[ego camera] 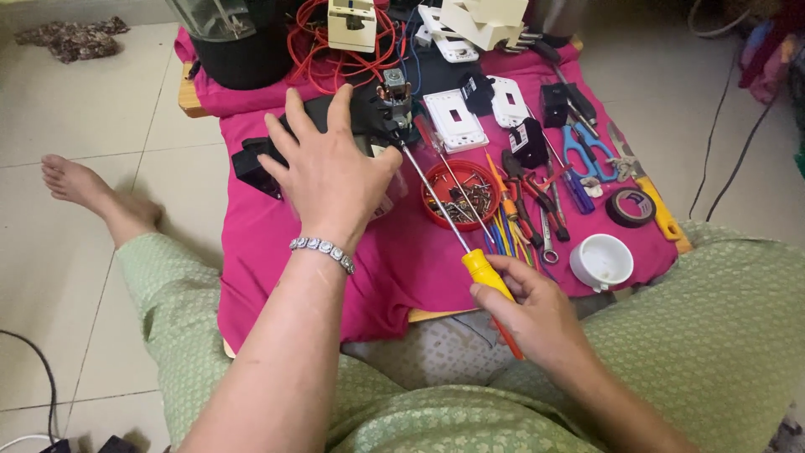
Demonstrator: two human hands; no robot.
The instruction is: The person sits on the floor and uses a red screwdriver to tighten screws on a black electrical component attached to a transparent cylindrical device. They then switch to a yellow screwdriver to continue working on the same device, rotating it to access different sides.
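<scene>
My left hand lies spread over a black appliance part on the pink cloth, steadying it; a bracelet sits on the wrist. My right hand grips the yellow handle of a long screwdriver. The screwdriver's shaft runs up and left, with its tip at a small metal motor piece on top of the black part.
A red dish of screws sits beside the shaft. To the right lie pliers, blue scissors, black tape, a white cup and white switch plates. Red wires and a blender jar stand behind.
</scene>
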